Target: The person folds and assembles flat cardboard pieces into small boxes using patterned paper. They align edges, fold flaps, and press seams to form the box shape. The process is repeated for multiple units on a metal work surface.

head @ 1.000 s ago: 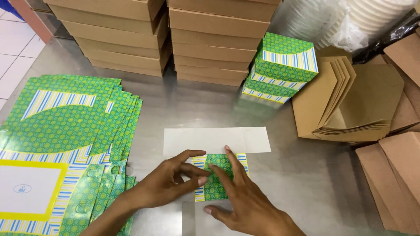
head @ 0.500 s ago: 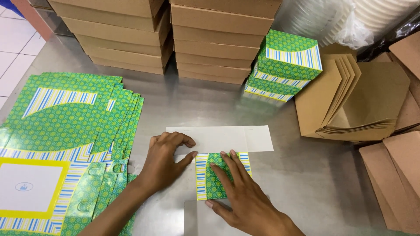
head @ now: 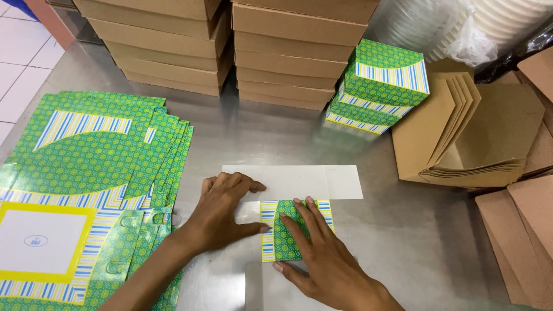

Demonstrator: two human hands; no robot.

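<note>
A partly folded box blank (head: 295, 229), green-patterned w/ blue-striped edges outside and white inside, is pressed flat on the steel table (head: 403, 242). The right hand (head: 314, 253) lies open on the green folded flap, fingers spread, nothing gripped; the left hand (head: 222, 213) rests palm-down on the white panel just left of that flap, thumb at the flap's edge, also not clenched. Compared w/ a sec ago, the left hand is no longer pinching the flap together w/ the right: it has been shifted off to the white card, and the flap is now held down by the right alone, so the fold appears made and is being creased. Left of the left hand, flat green blanks (head: 86, 190) are fanned; beyond the right hand, finished green boxes (head: 383, 86) are stacked, w/ brown cartons (head: 288, 52) behind and brown box inserts (head: 466, 138) at right.
</note>
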